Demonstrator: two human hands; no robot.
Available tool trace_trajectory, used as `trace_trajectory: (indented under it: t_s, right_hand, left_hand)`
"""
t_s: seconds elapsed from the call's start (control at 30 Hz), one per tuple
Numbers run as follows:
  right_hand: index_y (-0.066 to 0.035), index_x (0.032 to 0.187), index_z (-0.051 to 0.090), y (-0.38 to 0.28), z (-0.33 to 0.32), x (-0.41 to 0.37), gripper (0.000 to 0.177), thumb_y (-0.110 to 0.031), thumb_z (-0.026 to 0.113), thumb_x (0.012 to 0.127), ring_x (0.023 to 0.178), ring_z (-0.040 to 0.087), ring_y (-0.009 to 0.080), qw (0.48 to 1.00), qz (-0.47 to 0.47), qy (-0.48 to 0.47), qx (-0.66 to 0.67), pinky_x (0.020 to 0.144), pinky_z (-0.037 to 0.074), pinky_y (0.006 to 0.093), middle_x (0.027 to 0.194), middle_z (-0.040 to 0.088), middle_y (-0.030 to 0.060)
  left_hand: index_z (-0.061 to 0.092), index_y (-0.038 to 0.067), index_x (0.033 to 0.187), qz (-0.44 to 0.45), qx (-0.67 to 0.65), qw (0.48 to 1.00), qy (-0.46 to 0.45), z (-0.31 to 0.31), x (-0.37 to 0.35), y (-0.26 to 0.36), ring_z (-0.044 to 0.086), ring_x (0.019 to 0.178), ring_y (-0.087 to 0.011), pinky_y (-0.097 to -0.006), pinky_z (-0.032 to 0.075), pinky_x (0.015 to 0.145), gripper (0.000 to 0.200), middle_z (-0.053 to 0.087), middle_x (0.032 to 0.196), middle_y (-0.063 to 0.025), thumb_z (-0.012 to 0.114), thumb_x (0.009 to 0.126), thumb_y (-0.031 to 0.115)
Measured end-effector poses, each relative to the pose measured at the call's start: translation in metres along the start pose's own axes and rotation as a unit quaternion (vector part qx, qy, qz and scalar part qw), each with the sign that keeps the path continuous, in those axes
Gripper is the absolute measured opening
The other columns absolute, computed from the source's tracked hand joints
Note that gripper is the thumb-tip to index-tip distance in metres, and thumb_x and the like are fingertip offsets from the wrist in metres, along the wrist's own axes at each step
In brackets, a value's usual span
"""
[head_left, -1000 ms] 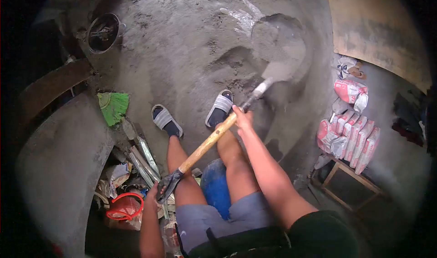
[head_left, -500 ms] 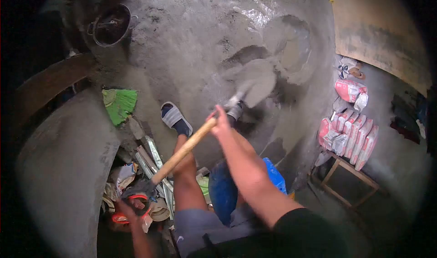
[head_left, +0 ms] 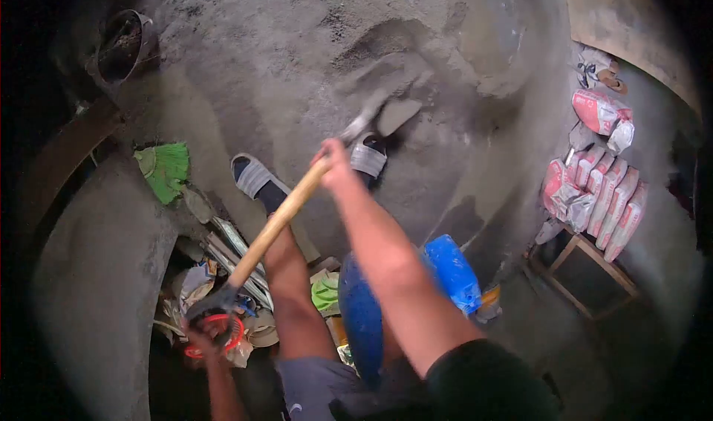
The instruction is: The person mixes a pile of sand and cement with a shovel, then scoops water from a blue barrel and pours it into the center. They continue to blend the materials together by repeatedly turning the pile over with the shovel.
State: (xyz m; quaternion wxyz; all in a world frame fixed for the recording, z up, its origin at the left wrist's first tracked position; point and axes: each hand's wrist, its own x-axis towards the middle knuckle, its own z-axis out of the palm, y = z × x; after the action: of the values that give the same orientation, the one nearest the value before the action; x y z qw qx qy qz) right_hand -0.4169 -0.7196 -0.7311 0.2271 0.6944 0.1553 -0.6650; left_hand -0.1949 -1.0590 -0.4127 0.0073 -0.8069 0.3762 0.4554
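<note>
A shovel with a wooden shaft [head_left: 278, 219] slants across the view from lower left to upper right. My right hand [head_left: 336, 164] is wrapped round the shaft near the blade end. At the other end, my left hand [head_left: 206, 338] is closed on the dark handle grip, partly in shadow. The metal blade [head_left: 397, 115] is tilted and partly dark, beside a sandalled foot [head_left: 368, 156]. Wet grey mortar [head_left: 405, 68] lies around and above the blade, with a hollow in the mix further up.
A green broom [head_left: 165, 170] and metal strips [head_left: 230, 243] lie at left. A blue drum [head_left: 362, 317] and blue container [head_left: 453, 272] stand near my legs. Stacked cement bags [head_left: 613, 198] and a wooden frame [head_left: 587, 276] are at right; a bucket [head_left: 122, 46] is upper left.
The blade has turned from lying flat to tilted, and its mortar load has gone. My right hand has moved slightly up and left. The camera view has shifted.
</note>
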Motion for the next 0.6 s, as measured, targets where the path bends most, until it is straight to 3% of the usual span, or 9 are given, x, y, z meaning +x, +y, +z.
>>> trace_trajectory:
  t_s: [0.07,0.3,0.4,0.43,0.53,0.6]
  right_hand:
    - [-0.012,0.075,0.045,-0.071,-0.003,0.004,0.022,-0.022,0.064,0.075,0.054,0.05,0.0172,0.999,0.013,-0.011,-0.045,0.053,0.047,0.0337,0.064,0.048,0.0031]
    - [-0.009,0.079,0.048,-0.056,-0.036,-0.047,0.019,-0.019,0.065,0.076,0.056,0.05,0.0185,0.999,-0.035,0.012,-0.039,0.055,0.047,0.0346,0.065,0.049,0.005]
    - [-0.009,0.083,0.049,-0.057,-0.049,-0.076,0.02,-0.018,0.065,0.076,0.056,0.05,0.0186,0.998,-0.038,-0.011,-0.04,0.055,0.046,0.0356,0.067,0.05,0.0056]
    - [-0.01,0.083,0.049,-0.06,-0.051,-0.086,0.021,-0.019,0.066,0.076,0.057,0.051,0.0186,0.998,-0.045,-0.001,-0.04,0.055,0.047,0.0354,0.067,0.05,0.0055]
    - [-0.01,0.082,0.049,-0.08,-0.051,-0.118,0.024,-0.024,0.066,0.075,0.055,0.053,0.0198,0.996,-0.083,0.006,-0.043,0.054,0.048,0.0348,0.065,0.051,0.0056]
    - [-0.009,0.082,0.049,-0.101,-0.047,-0.134,0.022,-0.023,0.063,0.076,0.053,0.053,0.0207,0.991,-0.126,-0.008,-0.039,0.053,0.049,0.0361,0.064,0.051,0.006]
  left_hand:
    - [0.047,0.014,0.075,0.058,-0.005,0.98,-0.19,0.014,0.039,-0.043,0.039,0.042,-0.0126,-0.0269,0.034,0.039,0.046,0.042,0.053,0.0004,0.044,0.089,0.058]
    - [0.044,0.013,0.065,0.031,-0.01,0.995,-0.099,0.008,-0.032,-0.067,0.037,0.038,-0.0129,-0.0258,0.03,0.037,0.052,0.04,0.048,-0.0001,0.043,0.09,0.058]
    - [0.044,0.013,0.062,0.02,-0.039,0.991,-0.128,-0.031,-0.013,-0.078,0.037,0.036,-0.0136,-0.0254,0.029,0.035,0.054,0.039,0.046,0.0,0.043,0.089,0.06]
    - [0.044,0.013,0.061,0.013,-0.023,0.995,-0.1,-0.033,-0.016,-0.079,0.037,0.034,-0.0143,-0.0254,0.029,0.034,0.054,0.039,0.045,0.0005,0.044,0.088,0.061]
    - [0.045,0.013,0.062,0.005,-0.02,0.982,-0.186,-0.029,-0.017,-0.08,0.037,0.032,-0.0148,-0.0266,0.029,0.033,0.054,0.041,0.046,0.0005,0.046,0.087,0.062]
    - [0.045,0.013,0.064,0.004,0.01,0.987,-0.16,-0.003,-0.029,-0.076,0.037,0.035,-0.0143,-0.0283,0.031,0.034,0.055,0.04,0.047,0.0013,0.047,0.086,0.063]
